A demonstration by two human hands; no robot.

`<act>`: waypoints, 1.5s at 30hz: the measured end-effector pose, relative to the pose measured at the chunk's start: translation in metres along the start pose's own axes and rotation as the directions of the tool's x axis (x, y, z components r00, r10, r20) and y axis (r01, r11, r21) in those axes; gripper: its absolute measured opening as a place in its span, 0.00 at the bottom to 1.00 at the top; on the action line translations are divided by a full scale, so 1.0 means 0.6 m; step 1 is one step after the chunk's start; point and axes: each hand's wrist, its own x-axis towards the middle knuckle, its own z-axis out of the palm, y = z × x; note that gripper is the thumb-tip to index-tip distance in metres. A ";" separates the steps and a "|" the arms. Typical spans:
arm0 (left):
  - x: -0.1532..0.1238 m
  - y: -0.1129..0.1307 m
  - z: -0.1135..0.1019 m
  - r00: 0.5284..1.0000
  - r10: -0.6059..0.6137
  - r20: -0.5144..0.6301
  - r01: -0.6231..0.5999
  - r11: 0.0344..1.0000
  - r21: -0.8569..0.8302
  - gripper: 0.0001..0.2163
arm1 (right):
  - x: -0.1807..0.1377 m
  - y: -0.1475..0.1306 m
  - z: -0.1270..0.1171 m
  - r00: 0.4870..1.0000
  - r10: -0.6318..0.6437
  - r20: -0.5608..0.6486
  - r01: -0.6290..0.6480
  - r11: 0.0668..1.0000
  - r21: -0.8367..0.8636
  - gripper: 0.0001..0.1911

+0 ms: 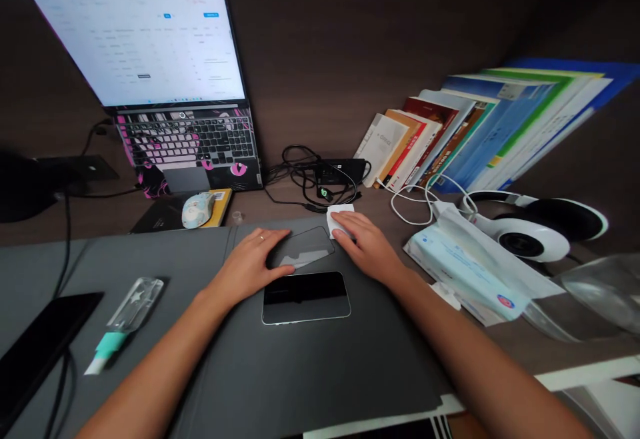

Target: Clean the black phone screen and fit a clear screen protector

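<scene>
A clear screen protector [309, 244] with a thin dark edge lies on the grey desk mat, with a pale reflection across it. My left hand [254, 259] holds its left end between thumb and fingers, one on each long side. Under the fingertips of my right hand [367, 242] is a folded white tissue [336, 218], at the protector's right end. Just in front of the protector lies a phone [306, 299], its dark screen facing up.
To the left are a clear spray bottle [135, 306] and a black tablet-like device [47, 352]. A laptop [185, 139], a mouse [197, 210], cables [305, 172] and leaning books [450, 132] stand behind. At right are a tissue pack [465, 262] and headphones [530, 232].
</scene>
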 end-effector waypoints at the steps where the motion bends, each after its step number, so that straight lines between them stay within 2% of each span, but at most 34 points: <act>1: 0.001 -0.001 0.002 1.000 -0.005 0.006 0.005 1.000 0.001 0.28 | 0.001 -0.001 0.000 1.000 0.005 -0.003 -0.005 1.000 0.001 0.22; 6: 0.006 0.009 0.001 0.999 0.026 0.030 -0.028 0.999 0.042 0.24 | 0.004 -0.007 0.001 1.000 0.023 -0.019 -0.022 0.999 0.032 0.23; 11: 0.010 0.013 -0.001 0.999 0.035 0.011 -0.036 0.998 0.060 0.26 | 0.004 -0.012 0.002 0.999 0.034 -0.011 -0.033 0.998 0.052 0.24; 18: 0.016 0.009 0.003 0.999 -0.015 0.030 0.013 0.997 0.081 0.24 | 0.005 -0.014 -0.001 0.999 0.036 -0.022 -0.034 0.997 0.071 0.25; 22: 0.016 0.017 -0.006 0.999 -0.048 -0.022 0.050 0.996 0.078 0.22 | 0.004 -0.016 -0.006 0.998 0.042 -0.055 -0.036 0.994 0.099 0.26; 25: 0.011 0.024 -0.017 0.984 -0.132 -0.122 0.126 0.991 -0.053 0.22 | 0.001 -0.026 -0.012 0.990 0.069 -0.125 -0.053 0.990 0.130 0.26; 27: 0.004 0.030 -0.020 0.963 -0.203 -0.177 0.151 0.951 -0.270 0.23 | -0.003 -0.042 -0.015 0.985 0.076 -0.152 -0.050 0.984 0.169 0.27; 29: -0.004 0.040 -0.020 0.955 -0.228 -0.190 0.100 0.850 -0.518 0.24 | -0.009 -0.064 -0.014 0.992 0.056 -0.110 -0.027 0.968 0.248 0.28; 31: -0.011 0.053 -0.014 0.966 -0.182 -0.183 0.011 0.739 -0.674 0.27 | -0.017 -0.086 -0.009 1.000 -0.003 -0.004 0.004 0.936 0.353 0.32; 35: -0.020 0.079 0.000 0.979 -0.073 -0.192 -0.102 0.641 -0.761 0.36 | -0.028 -0.111 -0.005 0.983 -0.139 0.117 0.067 0.875 0.480 0.40; 39: -0.023 0.091 0.000 0.982 -0.044 -0.182 -0.124 0.579 -0.806 0.44 | -0.030 -0.109 -0.016 0.951 -0.240 0.193 0.114 0.856 0.505 0.45; 41: -0.031 0.085 -0.011 0.988 -0.035 -0.151 -0.097 0.616 -0.782 0.46 | -0.032 -0.101 -0.025 0.947 -0.239 0.214 0.115 0.875 0.471 0.41; 45: -0.068 0.042 -0.043 0.996 -0.075 -0.045 0.034 0.811 -0.585 0.57 | -0.045 -0.068 -0.042 0.934 -0.258 0.245 0.168 0.927 0.335 0.33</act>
